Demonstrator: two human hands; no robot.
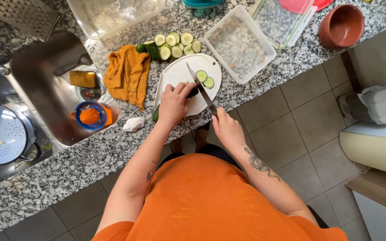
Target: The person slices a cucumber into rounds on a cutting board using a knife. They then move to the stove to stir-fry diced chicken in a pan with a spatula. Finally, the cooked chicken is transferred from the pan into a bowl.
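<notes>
speckled grey granite counter (246, 96) runs diagonally across the upper half of the frame, with grey floor tiles (291, 147) at lower right, all seen from above a person in an orange shirt (211, 205). near the centre sits a white rounded plastic cutting board (175, 73). the left hand (174, 103) is curled closed over a dark green cucumber (156, 114), pressing it down on the board; one end of the cucumber pokes out past the board's lower edge just below the hand. the right hand (227, 129) is closed around the handle of a long steel kitchen knife (199, 87), whose blade lies across the board and touches the cucumber just beside the left fingers. two pale green cucumber rounds (205, 79) lie on the board to the right of the blade. above the board, a heap of more cucumber slices (175, 44) rests on the counter beside a cut cucumber stub. a crumpled mustard-orange cloth (127, 73) lies left of the board. right of the board stands a clear rectangular plastic container (239, 44), and a terracotta-coloured bowl (341, 26) sits at upper right. at left, a stainless steel sink (45, 89) holds a sponge and a small blue and orange juicer (90, 115), with a white perforated colander (1, 134) at the far left edge.
</notes>
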